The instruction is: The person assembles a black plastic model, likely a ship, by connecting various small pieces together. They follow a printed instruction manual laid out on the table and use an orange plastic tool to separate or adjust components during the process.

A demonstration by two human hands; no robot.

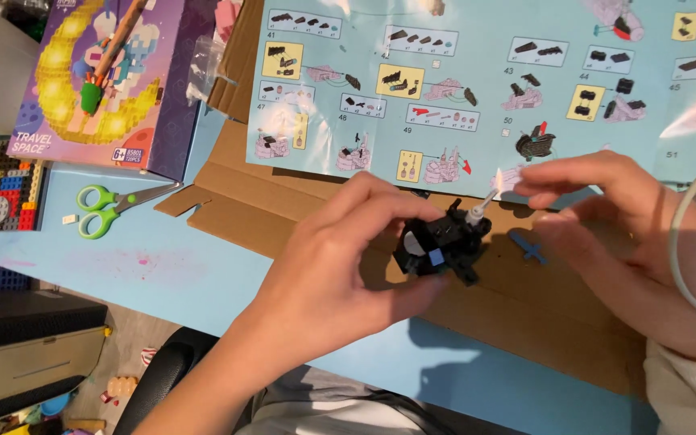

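One black brick model [443, 240] is clasped in the left hand [340, 266] above one cardboard sheet [283, 209] on the worktop [163, 274]. One small white piece [481, 206] is pinched by the right hand [614, 217]. One blue cross piece [530, 247], one pair of green scissors [106, 208] and one instruction sheet [477, 80] are seen nearby.

Head camera looks steeply down, close over the blue table [163, 266].

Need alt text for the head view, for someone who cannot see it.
The left hand grips a small black brick model over brown cardboard, while the right hand pinches a thin white piece at its top. Green scissors lie left.
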